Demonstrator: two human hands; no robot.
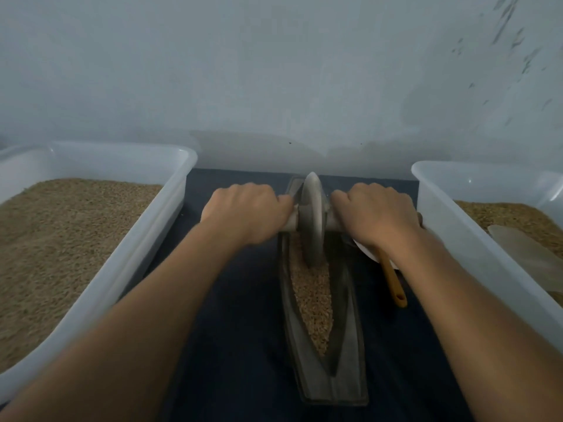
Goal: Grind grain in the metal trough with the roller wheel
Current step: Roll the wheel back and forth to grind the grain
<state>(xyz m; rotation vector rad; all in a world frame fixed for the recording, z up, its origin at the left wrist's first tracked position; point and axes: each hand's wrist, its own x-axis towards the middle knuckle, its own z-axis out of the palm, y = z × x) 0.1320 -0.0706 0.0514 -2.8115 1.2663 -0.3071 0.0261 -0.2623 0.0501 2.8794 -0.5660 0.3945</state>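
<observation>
We see the roller wheel (312,220) standing upright in the far half of the boat-shaped metal trough (347,354), its rim sunk in the grain (313,303) that fills the groove. Our left hand (246,213) is closed round the axle handle (289,222) on its side, and our right hand (373,216) is closed round the other end. The trough lies lengthwise on a dark cloth (228,345). Just right of it, a yellow handle (394,283) sticks out from under our right wrist. White plastic tubs of grain flank us, the left tub (128,263) and the right tub (475,248).
</observation>
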